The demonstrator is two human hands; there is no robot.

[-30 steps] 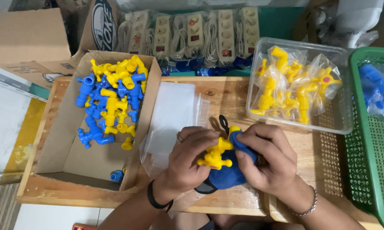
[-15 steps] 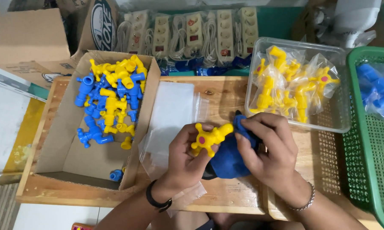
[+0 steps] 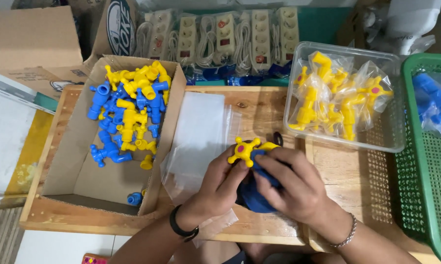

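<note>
My left hand (image 3: pixel 219 188) and my right hand (image 3: pixel 293 185) are together over the wooden table (image 3: pixel 338 171), both holding a plastic tap. The tap has a yellow cross-shaped handle (image 3: pixel 243 150) with a red centre, sticking up above my fingers, and a blue body (image 3: pixel 255 201) mostly hidden beneath my right hand. A stack of clear plastic bags (image 3: pixel 201 142) lies just left of my hands, partly under my left wrist.
A cardboard box (image 3: pixel 73 168) at left holds several loose blue and yellow taps (image 3: pixel 130 115). A clear tub (image 3: pixel 391 142) of bagged yellow taps stands at the back right, a green basket (image 3: pixel 426 195) with bagged blue taps at far right. Packaged power strips (image 3: pixel 220 39) line the back.
The yellow handle has turned from lying sideways among my fingers to pointing upward. My hands have closed in around the blue body.
</note>
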